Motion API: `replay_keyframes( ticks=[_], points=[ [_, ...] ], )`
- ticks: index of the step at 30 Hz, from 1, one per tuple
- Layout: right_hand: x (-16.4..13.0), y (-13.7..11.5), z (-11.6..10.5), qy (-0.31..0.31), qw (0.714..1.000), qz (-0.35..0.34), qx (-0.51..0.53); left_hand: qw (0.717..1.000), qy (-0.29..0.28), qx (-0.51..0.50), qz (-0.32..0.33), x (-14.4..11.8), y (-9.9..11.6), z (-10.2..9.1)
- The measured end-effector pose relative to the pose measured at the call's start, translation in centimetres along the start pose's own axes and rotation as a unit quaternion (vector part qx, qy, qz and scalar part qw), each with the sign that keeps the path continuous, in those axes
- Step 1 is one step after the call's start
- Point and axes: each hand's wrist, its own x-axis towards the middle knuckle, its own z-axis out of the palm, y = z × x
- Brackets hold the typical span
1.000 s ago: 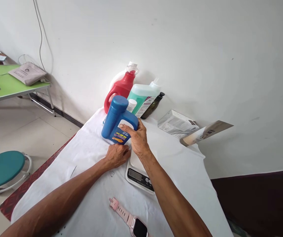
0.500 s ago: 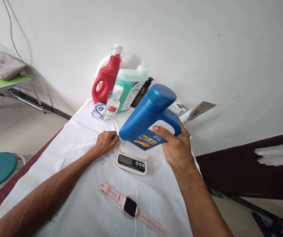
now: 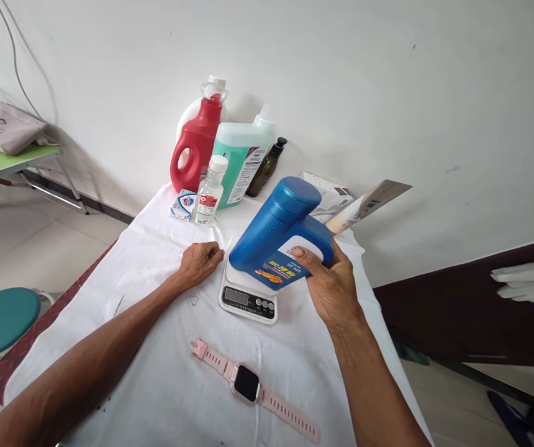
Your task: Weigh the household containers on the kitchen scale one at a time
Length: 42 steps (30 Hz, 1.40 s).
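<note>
My right hand (image 3: 334,282) grips a blue motor oil bottle (image 3: 276,239) by its side, thumb across the label. The bottle leans, its cap up, over the platform of a white kitchen scale (image 3: 248,304). Its lower end overlaps the platform; whether it bears on it I cannot tell. On the cloth just left of the scale rests my left hand (image 3: 200,262), fingers curled in, with nothing visible in them. The scale's small display looks blank. Closer to me lies a pink-strapped smartwatch (image 3: 247,383), face up.
Behind the scale stand a red jug (image 3: 197,146), a green liquid bottle (image 3: 241,162), a dark pump bottle (image 3: 267,169), a small clear bottle (image 3: 208,195) and a small box (image 3: 183,205). A tube (image 3: 364,208) and white carton (image 3: 320,191) sit back right. A teal stool (image 3: 4,323) is left.
My right hand has lowered the blue motor oil bottle toward the scale, and it now leans less. My left hand stays curled beside the scale. The view has shifted slightly.
</note>
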Motion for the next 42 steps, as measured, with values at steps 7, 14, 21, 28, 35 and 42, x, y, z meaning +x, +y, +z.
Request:
replay_keyframes(
  ticks=[7,14,21,28,35,42],
  points=[
    [-1.9,5.1,-4.8,0.132,0.989,0.039,0.06,1.0,0.002,-0.016,-0.001,0.1,0.2,-0.1],
    [-4.9,10.8,-6.6,0.145,0.986,0.024,-0.084,1.0,0.002,-0.018,0.009,-0.1,0.5,-0.3],
    [-4.4,10.5,-7.1,0.11,0.987,0.032,-0.116,1.0,-0.003,-0.013,0.014,0.0,0.5,-0.2],
    [-4.5,10.5,-7.1,0.099,0.985,0.051,-0.135,1.0,0.0,-0.006,0.018,0.0,0.6,-0.3],
    [-4.6,10.4,-7.1,0.087,0.983,0.052,-0.151,1.0,-0.001,-0.011,0.021,0.0,0.4,-0.2],
    [-4.7,10.7,-7.2,0.084,0.983,0.048,-0.157,1.0,0.002,-0.016,0.023,-0.1,0.5,-0.3]
  ],
)
